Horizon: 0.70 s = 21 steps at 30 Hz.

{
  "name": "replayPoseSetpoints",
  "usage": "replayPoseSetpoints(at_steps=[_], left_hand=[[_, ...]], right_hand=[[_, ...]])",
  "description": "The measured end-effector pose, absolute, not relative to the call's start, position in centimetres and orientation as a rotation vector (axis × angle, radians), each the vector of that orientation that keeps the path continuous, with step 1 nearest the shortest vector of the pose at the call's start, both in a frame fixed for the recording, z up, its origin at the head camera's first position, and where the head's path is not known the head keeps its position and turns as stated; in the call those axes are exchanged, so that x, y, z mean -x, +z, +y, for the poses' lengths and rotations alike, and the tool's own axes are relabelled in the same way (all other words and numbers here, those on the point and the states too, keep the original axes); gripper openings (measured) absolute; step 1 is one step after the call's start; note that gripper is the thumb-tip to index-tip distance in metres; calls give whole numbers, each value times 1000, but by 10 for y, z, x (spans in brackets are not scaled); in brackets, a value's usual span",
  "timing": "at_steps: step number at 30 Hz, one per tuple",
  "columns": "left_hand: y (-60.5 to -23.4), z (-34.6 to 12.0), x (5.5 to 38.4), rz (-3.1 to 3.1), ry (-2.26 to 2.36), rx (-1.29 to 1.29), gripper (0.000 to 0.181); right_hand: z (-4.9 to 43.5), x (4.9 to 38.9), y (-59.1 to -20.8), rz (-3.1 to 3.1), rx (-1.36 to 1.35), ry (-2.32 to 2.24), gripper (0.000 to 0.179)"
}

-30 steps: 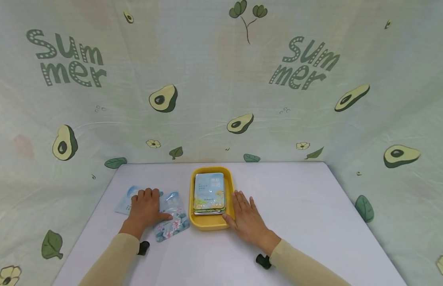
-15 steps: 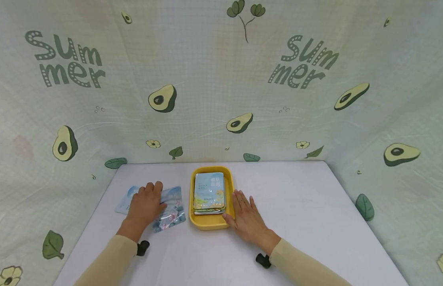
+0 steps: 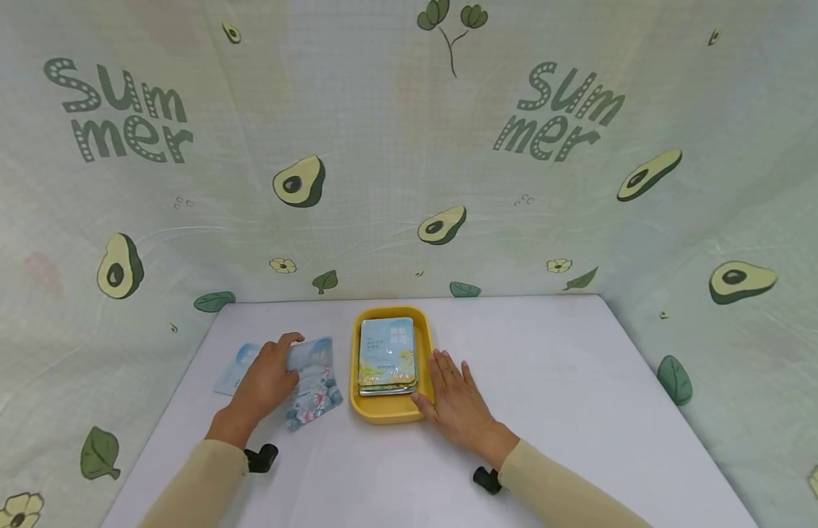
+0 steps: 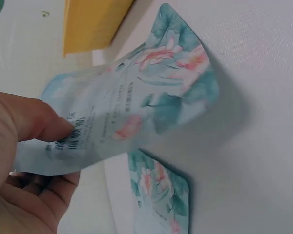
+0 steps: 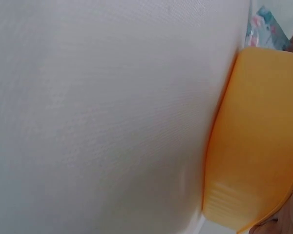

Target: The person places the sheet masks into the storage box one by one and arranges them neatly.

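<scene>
My left hand (image 3: 263,381) pinches a pale blue sheet mask packet (image 4: 166,92) with pink lotus flowers, thumb on its printed face. Tilted, the packet hangs over the white table with its flowered end casting a shadow. A second flowered packet (image 4: 161,190) lies on the table below it, partly covered by the left hand in the head view. With straight fingers, my right hand (image 3: 458,411) rests along the right side of a yellow tray (image 3: 382,416), thumb at the near corner. In the tray lies a small stack of light blue packets (image 3: 386,356).
The white table (image 3: 554,396) carries the tray near its middle. A cloth (image 3: 369,110) printed with avocados and leaves hangs behind and along both sides. Black wrist cameras sit below the left wrist (image 3: 263,457) and right wrist (image 3: 487,479).
The left hand has gripped the upper packet and shifted it slightly away from me, lifting and turning it. The right hand and the tray have stayed in place.
</scene>
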State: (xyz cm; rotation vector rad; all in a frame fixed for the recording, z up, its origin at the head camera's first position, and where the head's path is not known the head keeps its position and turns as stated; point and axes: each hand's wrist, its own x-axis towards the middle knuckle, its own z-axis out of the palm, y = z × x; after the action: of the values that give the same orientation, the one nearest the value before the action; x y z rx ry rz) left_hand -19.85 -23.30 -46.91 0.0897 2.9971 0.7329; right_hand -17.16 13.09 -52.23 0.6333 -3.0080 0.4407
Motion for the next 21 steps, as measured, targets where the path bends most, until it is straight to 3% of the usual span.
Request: replayPoseSetpoints(at_steps=[4, 12, 21], left_hand=[[-474, -231, 198, 3033, 811, -85, 67], [-490, -224, 198, 3014, 1012, 4, 38], [-497, -216, 204, 2841, 1121, 72, 54]], right_hand=[[131, 171, -522, -3006, -629, 443, 87], [131, 171, -521, -3010, -633, 428, 88], [130, 170, -519, -3016, -636, 433, 87]])
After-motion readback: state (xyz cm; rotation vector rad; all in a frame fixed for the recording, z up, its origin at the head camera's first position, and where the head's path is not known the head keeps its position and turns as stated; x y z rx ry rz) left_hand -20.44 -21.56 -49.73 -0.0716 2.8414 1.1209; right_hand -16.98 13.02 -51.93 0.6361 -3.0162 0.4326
